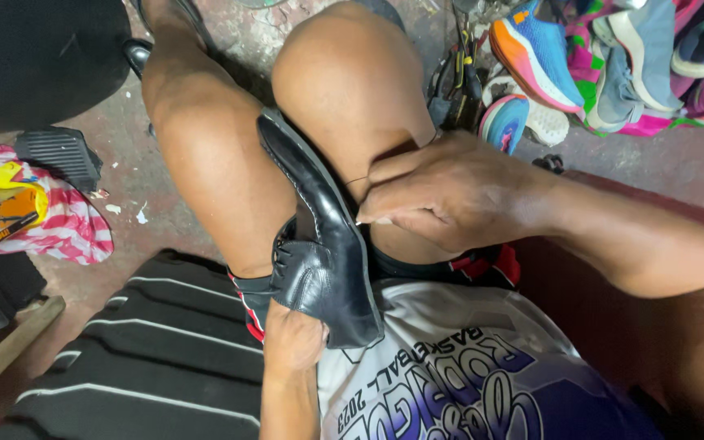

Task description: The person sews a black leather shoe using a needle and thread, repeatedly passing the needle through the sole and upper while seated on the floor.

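Black leather shoe — toe up-left, lengthwise

The shoe is a black leather dress shoe, glossy, with a slim pointed toe and a stitched seam along its upper. It lies wedged between the person's two bare knees, toe pointing up and away, heel end down toward the shirt. Its laced part faces left, with the sole side turned right. A thin thread runs taut from the shoe's right edge.

Glossy black shoe, white stitching
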